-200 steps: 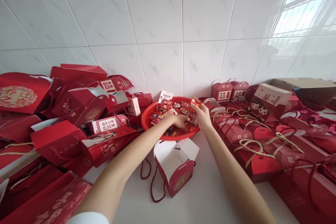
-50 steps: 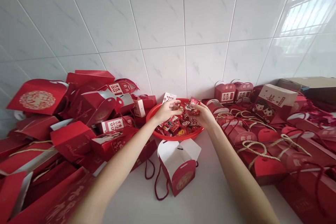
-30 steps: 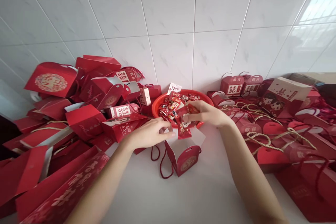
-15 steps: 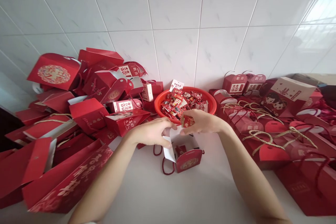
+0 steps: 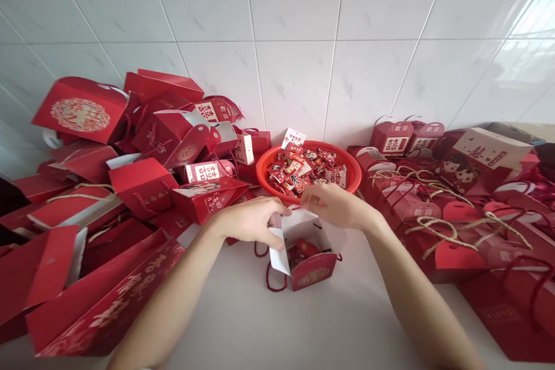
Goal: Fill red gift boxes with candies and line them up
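A small red gift box [image 5: 314,272] with a white inside stands open on the table, a dark red cord handle [image 5: 276,286] looped at its left. My left hand [image 5: 255,221] pinches the box's white flap between thumb and fingers. Inside lie red wrapped sweets [image 5: 304,248], partly in shadow. Over the box's far right edge is my right hand [image 5: 336,205], its fingers bent and a little apart, with nothing seen between them. Just behind both hands, an orange-red plastic basket [image 5: 356,176] holds a heap of wrapped sweets [image 5: 299,169].
To the left, red gift boxes [image 5: 141,185] are piled loosely, many with lids up. On the right stand rows of closed boxes [image 5: 392,141] with cord and rope handles. A white tiled wall [image 5: 292,81] rises behind the white table [image 5: 303,329].
The red packet in my right hand has left my fingers, and a red packet now shows inside the box. My left hand keeps hold of the flap. The view has shifted slightly.
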Motion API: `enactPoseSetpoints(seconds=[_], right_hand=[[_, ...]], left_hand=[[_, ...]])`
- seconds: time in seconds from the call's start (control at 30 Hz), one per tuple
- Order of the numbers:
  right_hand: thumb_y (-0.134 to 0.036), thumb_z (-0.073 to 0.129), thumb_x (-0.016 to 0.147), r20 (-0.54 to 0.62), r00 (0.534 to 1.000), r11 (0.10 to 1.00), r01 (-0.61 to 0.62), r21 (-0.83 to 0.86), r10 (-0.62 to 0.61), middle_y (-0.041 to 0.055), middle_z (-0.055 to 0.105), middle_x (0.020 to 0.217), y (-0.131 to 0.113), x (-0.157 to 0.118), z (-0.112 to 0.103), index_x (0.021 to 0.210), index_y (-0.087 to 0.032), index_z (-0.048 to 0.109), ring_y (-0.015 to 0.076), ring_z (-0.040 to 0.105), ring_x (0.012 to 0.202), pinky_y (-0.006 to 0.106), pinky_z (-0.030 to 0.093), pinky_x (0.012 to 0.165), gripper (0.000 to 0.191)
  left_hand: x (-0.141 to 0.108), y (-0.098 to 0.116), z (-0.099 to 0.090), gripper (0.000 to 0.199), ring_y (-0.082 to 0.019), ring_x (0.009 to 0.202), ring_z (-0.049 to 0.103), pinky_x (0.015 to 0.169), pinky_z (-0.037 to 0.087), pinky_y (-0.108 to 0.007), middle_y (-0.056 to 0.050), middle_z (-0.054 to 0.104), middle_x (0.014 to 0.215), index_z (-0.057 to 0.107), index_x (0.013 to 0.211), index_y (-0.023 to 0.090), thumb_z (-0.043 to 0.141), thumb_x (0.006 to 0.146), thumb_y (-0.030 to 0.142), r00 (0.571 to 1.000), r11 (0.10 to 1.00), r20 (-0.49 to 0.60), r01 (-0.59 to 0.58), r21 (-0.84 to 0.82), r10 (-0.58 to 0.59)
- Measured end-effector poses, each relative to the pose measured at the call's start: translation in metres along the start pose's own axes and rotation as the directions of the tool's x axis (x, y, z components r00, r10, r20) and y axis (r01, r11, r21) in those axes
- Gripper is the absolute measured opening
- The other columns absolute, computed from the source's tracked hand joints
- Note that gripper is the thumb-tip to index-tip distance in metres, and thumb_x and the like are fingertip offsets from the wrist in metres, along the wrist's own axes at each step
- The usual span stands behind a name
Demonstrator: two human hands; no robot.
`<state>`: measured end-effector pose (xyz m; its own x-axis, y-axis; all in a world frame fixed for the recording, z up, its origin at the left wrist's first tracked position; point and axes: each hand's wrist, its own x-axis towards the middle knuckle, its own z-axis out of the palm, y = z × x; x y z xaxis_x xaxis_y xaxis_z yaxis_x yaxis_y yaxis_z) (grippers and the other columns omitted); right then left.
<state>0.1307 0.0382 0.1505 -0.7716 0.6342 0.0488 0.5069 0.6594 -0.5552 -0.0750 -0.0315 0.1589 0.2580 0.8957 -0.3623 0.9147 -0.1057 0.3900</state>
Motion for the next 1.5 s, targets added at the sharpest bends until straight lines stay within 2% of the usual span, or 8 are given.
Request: enactPoseSetpoints(seconds=[0.3,0.57,0.7,0.93,1.1,1.27,1.37,1.5], right_hand=[[-0.025,0.056,0.090,-0.118,0.991,0.993,0.066,0.096,-0.055,0.0033,0.069,0.084,-0.007,-0.034,-0.024,0.089,-0.018,0.067,0.0141,0.061,0.073,0.024,0.042,0.063,0.013],[-0.046,0.072,0.082,-0.170,0.975,0.987,-0.155,-0.043,0.146,0.0018,0.062,0.078,0.007,-0.072,0.011,0.101,-0.023,0.060,0.0181,0.056,0.067,0.029,0.038,0.059,0.032],[-0.045,0.076,0.080,-0.161,0.984,0.984,-0.042,0.175,0.071,0.0039,0.068,0.092,0.012,-0.088,0.029,0.127,-0.025,0.053,0.0214,0.064,0.083,0.033,0.049,0.072,0.056],[-0.043,0.056,0.098,-0.251,0.955,0.957,0.209,0.203,-0.156,0.0101,0.069,0.111,0.019,-0.105,0.065,0.121,-0.021,0.057,0.0227,0.064,0.102,0.036,0.051,0.089,0.031],[-0.048,0.050,0.099,-0.297,0.952,0.928,0.175,0.330,-0.074,0.0103,0.069,0.112,0.027,-0.107,0.076,0.116,-0.021,0.061,0.0227,0.065,0.103,0.035,0.052,0.087,0.034],[-0.050,0.061,0.093,-0.405,0.913,0.914,0.119,0.389,0.053,0.0087,0.069,0.113,0.035,-0.099,0.082,0.113,-0.023,0.062,0.0238,0.064,0.106,0.039,0.051,0.095,0.033],[-0.052,0.068,0.086,-0.426,0.896,0.892,0.085,0.445,0.128,0.0098,0.063,0.131,0.045,-0.092,0.086,0.126,-0.025,0.057,0.0262,0.058,0.122,0.045,0.044,0.107,0.049],[-0.059,0.072,0.080,-0.303,0.928,0.815,-0.001,0.580,0.217,0.0127,0.053,0.145,0.058,-0.085,0.091,0.136,-0.024,0.051,0.0293,0.050,0.135,0.048,0.039,0.111,0.069]], left_hand=[[-0.002,-0.001,0.009,0.076,-0.024,0.100,0.065,0.083,0.048,-0.029,-0.004,0.065,0.117,0.058,0.138,0.025,0.075,0.071,0.058,0.998,0.994,0.024,-0.052,-0.101,0.055],[-0.006,0.011,0.013,0.072,-0.028,0.112,0.062,0.091,0.047,-0.032,-0.008,0.064,0.122,0.062,0.136,0.023,0.058,0.083,0.072,0.995,0.989,-0.062,-0.087,-0.115,0.081],[-0.007,0.013,0.011,0.075,-0.027,0.110,0.062,0.089,0.049,-0.032,-0.008,0.064,0.122,0.064,0.134,0.024,0.059,0.080,0.075,0.993,0.983,-0.038,-0.116,-0.143,0.112],[-0.003,0.009,0.013,0.069,-0.026,0.121,0.057,0.099,0.047,-0.034,-0.008,0.057,0.138,0.056,0.142,0.025,0.062,0.085,0.063,0.980,0.948,-0.042,-0.199,-0.249,0.195],[0.004,0.015,0.023,0.055,-0.022,0.117,0.062,0.098,0.050,-0.033,-0.007,0.048,0.152,0.057,0.139,0.028,0.063,0.086,0.038,0.942,0.859,-0.068,-0.328,-0.393,0.329],[0.007,0.026,0.034,0.081,-0.021,0.104,0.066,0.091,0.053,-0.033,-0.009,0.052,0.148,0.039,0.153,0.028,0.064,0.077,0.019,0.971,0.962,-0.108,-0.226,-0.155,0.211],[0.005,0.030,0.037,0.080,-0.025,0.105,0.068,0.092,0.052,-0.035,-0.008,0.067,0.132,0.027,0.159,0.028,0.061,0.087,0.029,0.969,0.972,-0.191,-0.187,-0.144,0.158],[0.003,0.031,0.038,0.057,-0.029,0.115,0.065,0.095,0.051,-0.036,-0.007,0.070,0.129,0.058,0.141,0.024,0.050,0.095,0.057,0.953,0.952,-0.232,-0.240,-0.190,0.194]])
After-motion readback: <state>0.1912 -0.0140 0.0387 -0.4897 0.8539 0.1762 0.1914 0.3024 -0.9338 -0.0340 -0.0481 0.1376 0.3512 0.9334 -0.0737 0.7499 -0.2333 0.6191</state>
